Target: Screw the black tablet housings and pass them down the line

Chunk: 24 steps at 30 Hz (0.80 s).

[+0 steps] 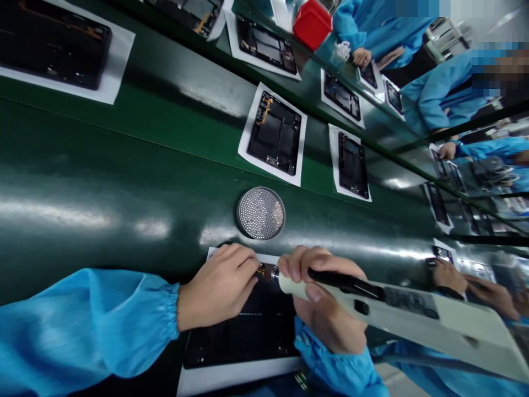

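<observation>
My right hand is wrapped round a long pale electric screwdriver with a black lever. Its tip points left, at the upper part of a black tablet housing lying on a white sheet in front of me. My left hand rests over the housing's upper left, its fingertips pressed together beside the tool tip, by a small orange-brown part. Whatever those fingertips hold is hidden. Just beyond the housing sits a round perforated metal dish with small bits in it.
Other tablet housings on white sheets, one beyond the dish and one farther right, lie along the green bench. A red container stands at the back. Co-workers in blue sleeves work at the right.
</observation>
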Tool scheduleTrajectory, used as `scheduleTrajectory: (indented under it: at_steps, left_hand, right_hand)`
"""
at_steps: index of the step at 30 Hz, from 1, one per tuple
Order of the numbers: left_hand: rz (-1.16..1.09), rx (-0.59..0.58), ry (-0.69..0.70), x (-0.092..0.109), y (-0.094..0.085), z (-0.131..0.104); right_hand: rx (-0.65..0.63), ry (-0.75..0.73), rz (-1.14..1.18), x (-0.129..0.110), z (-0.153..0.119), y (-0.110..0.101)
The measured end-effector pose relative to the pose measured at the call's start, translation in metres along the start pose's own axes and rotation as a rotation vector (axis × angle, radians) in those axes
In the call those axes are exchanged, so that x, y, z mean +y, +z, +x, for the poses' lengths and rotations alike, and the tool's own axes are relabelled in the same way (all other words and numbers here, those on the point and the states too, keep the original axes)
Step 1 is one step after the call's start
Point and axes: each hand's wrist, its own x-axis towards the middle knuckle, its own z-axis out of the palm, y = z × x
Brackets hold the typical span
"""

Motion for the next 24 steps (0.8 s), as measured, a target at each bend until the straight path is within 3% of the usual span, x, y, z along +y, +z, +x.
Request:
scheduleTrajectory:
  at_steps: [10, 24]
  left_hand:
    - [-0.054, 0.053, 0.080, -0.0010, 0.0068, 0.0047]
    - [-0.105, 0.049, 0.050, 0.0002, 0.0056, 0.0054]
  right_hand:
    - [-0.022, 0.014, -0.003, -0.0068, -0.0024, -0.0011]
    - [-0.039, 0.029, 0.025, -0.0063, -0.0050, -0.0056]
